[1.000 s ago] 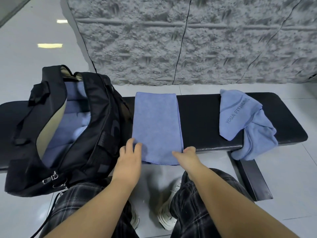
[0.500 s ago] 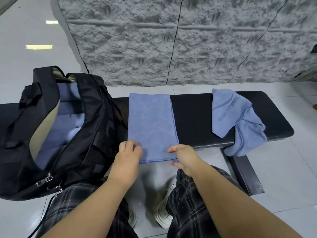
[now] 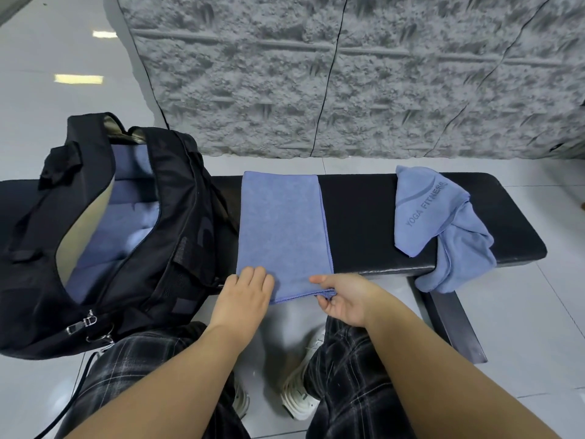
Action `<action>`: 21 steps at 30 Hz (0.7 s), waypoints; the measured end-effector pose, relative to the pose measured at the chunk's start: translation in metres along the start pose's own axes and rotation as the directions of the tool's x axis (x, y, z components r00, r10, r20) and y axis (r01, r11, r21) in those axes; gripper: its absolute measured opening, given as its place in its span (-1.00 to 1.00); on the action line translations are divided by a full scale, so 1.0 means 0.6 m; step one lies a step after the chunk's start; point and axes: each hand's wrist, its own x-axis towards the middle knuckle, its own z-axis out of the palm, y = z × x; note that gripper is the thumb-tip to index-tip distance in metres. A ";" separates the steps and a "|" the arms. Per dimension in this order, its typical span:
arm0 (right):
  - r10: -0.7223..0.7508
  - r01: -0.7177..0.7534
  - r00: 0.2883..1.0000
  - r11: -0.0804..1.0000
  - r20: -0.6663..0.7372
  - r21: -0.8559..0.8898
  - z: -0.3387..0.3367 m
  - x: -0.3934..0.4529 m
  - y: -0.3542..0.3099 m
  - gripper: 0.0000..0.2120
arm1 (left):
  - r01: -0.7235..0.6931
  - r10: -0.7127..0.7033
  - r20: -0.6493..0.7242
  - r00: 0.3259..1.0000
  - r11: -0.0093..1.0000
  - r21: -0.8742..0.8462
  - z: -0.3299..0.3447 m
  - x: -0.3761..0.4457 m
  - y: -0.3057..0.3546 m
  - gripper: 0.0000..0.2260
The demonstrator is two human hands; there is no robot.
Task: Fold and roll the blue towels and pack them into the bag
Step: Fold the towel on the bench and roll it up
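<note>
A blue towel [image 3: 281, 229], folded into a long strip, lies across the black bench [image 3: 361, 223], its near end hanging over the front edge. My left hand [image 3: 247, 293] rests on the near left corner with fingers fairly straight. My right hand [image 3: 342, 296] pinches the near right corner between thumb and fingers. On the left stands an open black bag [image 3: 177, 217] with rolled blue towels [image 3: 117, 229] inside. A second, crumpled blue towel [image 3: 440, 223] printed "YOGA FITNESS" lies at the bench's right end, partly hanging off.
A rough grey stone-textured wall [image 3: 348, 74] rises behind the bench. The floor is glossy pale tile [image 3: 522, 312]. My legs in dark plaid trousers and white shoes [image 3: 300, 397] sit below the bench's front edge. A bench leg [image 3: 452, 327] stands at right.
My right hand turned from lying on the towel's near edge to pinching its right corner from beneath. My left hand stayed on the left corner. The view shifted slightly.
</note>
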 end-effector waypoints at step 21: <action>-0.402 0.284 0.915 0.584 0.033 -0.760 -0.005 0.018 0.014 -0.70 | 0.124 -0.137 -0.012 0.990 0.927 -0.355 -0.009 0.010 -0.025 -0.71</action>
